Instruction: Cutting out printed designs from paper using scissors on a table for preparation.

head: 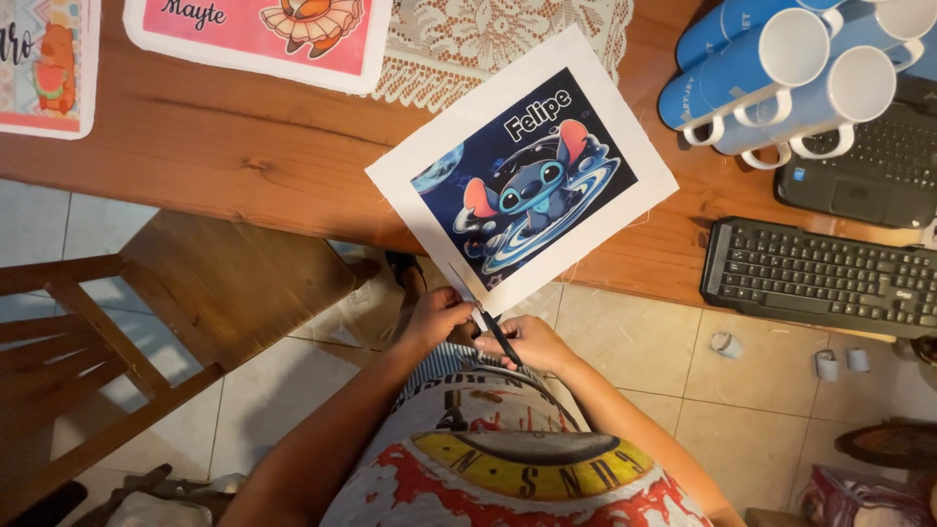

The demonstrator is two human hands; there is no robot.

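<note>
From where I watch, the risk is the scissors (496,332) wandering off the white border into the dark cartoon picture, since the printed sheet (522,168) hangs half off the tabletop (244,146) edge and could sag or swing. My left hand (437,314) is closed in a pinch on the sheet's lower corner. My right hand (532,344) is curled shut around the scissor handles, the blades at that same edge.
</note>
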